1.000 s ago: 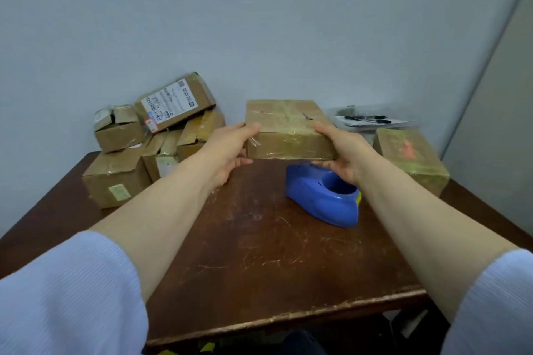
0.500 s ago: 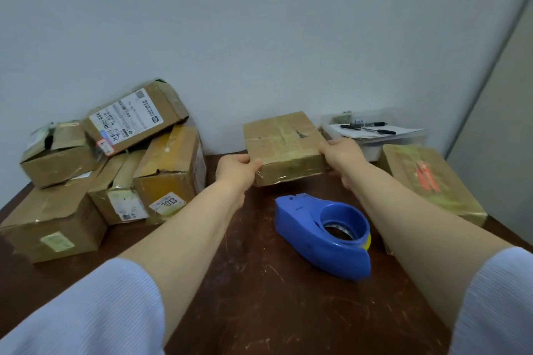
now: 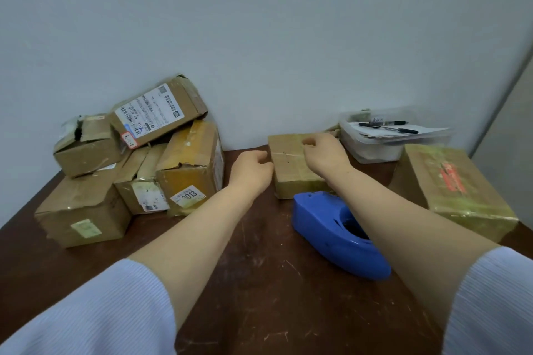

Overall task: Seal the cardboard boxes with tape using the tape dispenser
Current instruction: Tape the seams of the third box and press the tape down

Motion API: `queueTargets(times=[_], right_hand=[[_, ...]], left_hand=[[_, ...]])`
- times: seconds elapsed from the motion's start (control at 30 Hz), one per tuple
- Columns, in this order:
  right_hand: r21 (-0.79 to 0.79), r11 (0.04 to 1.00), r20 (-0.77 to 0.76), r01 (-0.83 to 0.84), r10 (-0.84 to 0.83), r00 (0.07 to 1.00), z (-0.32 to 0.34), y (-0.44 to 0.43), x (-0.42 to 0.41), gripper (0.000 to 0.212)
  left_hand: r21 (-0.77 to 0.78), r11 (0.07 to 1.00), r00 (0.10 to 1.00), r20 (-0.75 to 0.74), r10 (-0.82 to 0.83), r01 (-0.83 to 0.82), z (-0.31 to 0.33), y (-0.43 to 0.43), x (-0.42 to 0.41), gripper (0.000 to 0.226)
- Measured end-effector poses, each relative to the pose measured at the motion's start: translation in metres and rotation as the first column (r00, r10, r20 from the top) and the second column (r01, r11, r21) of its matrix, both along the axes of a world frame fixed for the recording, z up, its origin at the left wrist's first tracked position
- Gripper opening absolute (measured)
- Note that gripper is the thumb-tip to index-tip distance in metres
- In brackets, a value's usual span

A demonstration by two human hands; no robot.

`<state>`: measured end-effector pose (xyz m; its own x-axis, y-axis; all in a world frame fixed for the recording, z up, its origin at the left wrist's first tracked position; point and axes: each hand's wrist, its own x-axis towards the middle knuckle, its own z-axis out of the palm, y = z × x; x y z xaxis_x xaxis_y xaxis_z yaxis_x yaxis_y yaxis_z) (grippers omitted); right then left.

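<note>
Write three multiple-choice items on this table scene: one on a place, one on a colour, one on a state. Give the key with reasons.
1. Where is the tape dispenser?
A. on the box pile
B. on the table, nearer than the flat box
C. in the plastic tub

2. What colour is it?
A. red
B. green
C. blue

3. What is the left hand doing?
A. holding the dispenser
B. curled beside the flat box, holding nothing
C. gripping a pen

Key: B, it stands on the brown table before the box; C, its shell is blue; B, its fingers are curled, empty, at the box's left edge.
</note>
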<state>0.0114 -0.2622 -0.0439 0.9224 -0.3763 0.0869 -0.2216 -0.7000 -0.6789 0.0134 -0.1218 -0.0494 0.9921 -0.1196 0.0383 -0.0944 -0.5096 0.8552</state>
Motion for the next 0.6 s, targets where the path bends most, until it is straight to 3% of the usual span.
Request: queueTargets(times=[0.1, 0.3, 0.47, 0.6], right_hand=[[-0.003, 0.993, 0.043, -0.117, 0.117, 0.992, 0.011, 0.036, -0.002, 0.035], [0.039, 0.963, 0.106, -0.266, 0.261, 0.96, 0.014, 0.094, 0.004, 0.038], [0.079, 0.932, 0.094, -0.353, 0.346, 0.934, 0.014, 0.124, 0.008, 0.039], [0.156, 0.902, 0.053, -0.402, 0.399, 0.915, 0.004, 0.143, 0.017, 0.046]], left_hand=[[0.11, 0.993, 0.993, 0.119, 0.022, -0.035, 0.011, 0.025, -0.008, 0.038], [0.108, 0.972, 0.957, 0.224, 0.182, -0.21, 0.023, 0.088, -0.01, 0.042], [0.045, 0.943, 0.94, 0.109, 0.324, -0.33, 0.017, 0.127, 0.003, 0.045], [0.034, 0.95, 0.95, 0.036, 0.309, -0.31, 0.011, 0.134, 0.007, 0.047]])
